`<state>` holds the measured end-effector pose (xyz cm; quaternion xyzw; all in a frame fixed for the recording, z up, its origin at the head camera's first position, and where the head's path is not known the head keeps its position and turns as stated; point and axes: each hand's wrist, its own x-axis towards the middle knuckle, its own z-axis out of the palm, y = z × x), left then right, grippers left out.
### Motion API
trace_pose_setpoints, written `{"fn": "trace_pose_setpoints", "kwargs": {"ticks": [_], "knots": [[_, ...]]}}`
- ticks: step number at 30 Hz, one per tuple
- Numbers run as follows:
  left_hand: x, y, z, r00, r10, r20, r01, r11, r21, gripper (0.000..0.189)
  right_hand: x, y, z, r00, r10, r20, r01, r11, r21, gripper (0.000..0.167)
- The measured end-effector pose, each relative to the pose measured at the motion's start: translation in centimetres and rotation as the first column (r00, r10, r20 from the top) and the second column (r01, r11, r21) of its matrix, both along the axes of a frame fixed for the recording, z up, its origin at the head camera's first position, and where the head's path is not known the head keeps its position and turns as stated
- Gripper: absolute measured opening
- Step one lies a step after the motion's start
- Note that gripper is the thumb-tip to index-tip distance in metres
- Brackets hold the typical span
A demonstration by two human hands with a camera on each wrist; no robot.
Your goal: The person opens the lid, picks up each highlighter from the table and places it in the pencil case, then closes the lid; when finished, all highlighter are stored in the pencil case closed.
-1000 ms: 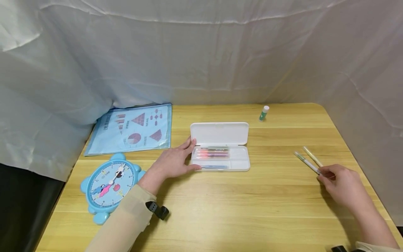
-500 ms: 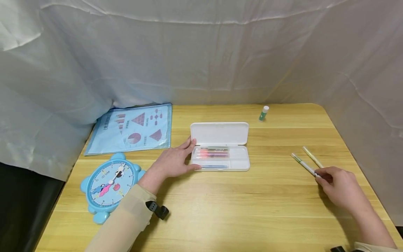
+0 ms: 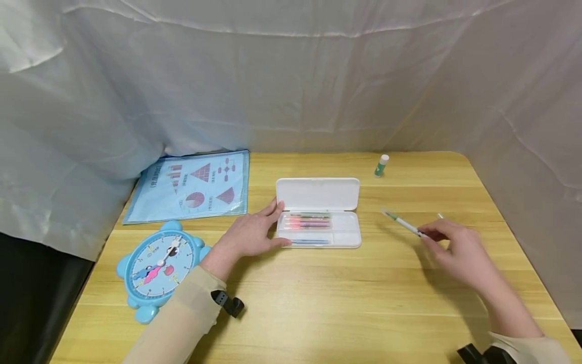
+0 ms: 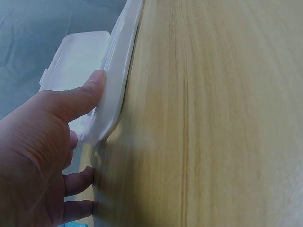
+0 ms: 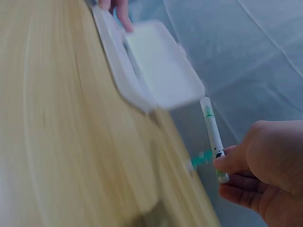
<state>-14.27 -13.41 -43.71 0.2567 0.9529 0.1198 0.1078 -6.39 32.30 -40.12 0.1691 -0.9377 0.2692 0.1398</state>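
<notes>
In the head view an open white pencil case (image 3: 347, 236) lies mid-table, its lid (image 3: 317, 194) tipped back. Several slim pens (image 3: 309, 221) lie in its left part, reddish, green and blue ones. My left hand (image 3: 249, 233) holds the case's left end, thumb on the front edge and fingers at the back corner; the left wrist view shows the thumb (image 4: 87, 94) against the white side. My right hand (image 3: 459, 253) pinches a white and green pen (image 5: 213, 130) near one end, raised off the table, its clear cap pointing toward the case. Another pen (image 3: 440, 216) lies mostly hidden behind that hand.
A green glue stick (image 3: 381, 166) with a white cap stands near the back edge. On the left are a blue toy clock (image 3: 159, 268) and a blue printed pouch (image 3: 191, 187). Pale cloth (image 3: 291, 91) hangs behind the wooden table (image 3: 336, 308).
My right hand has lifted the white and green pen and carried it leftward, toward the pencil case. The other pen stays on the table. My left hand keeps its place on the case.
</notes>
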Motion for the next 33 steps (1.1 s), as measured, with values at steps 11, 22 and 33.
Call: {"fn": "trace_pose_setpoints", "kwargs": {"ticks": [11,22,33], "knots": [[0.0,0.0,0.0,1.000,-0.003,-0.009,0.003,1.000,0.001,0.103,-2.5,-7.7,0.1,0.976,0.210,0.051,-0.206,0.976,-0.073,0.025],[0.0,0.0,-0.1,1.000,0.002,-0.003,-0.002,1.000,-0.005,0.104,-5.0,-14.1,-1.4,0.932,0.319,0.170,-0.323,0.946,-0.008,0.019],[0.0,0.0,0.0,1.000,-0.003,-0.019,0.003,1.000,-0.006,0.104,-5.6,-17.5,-2.7,0.914,0.365,0.179,-0.389,0.913,0.125,0.015]]}}
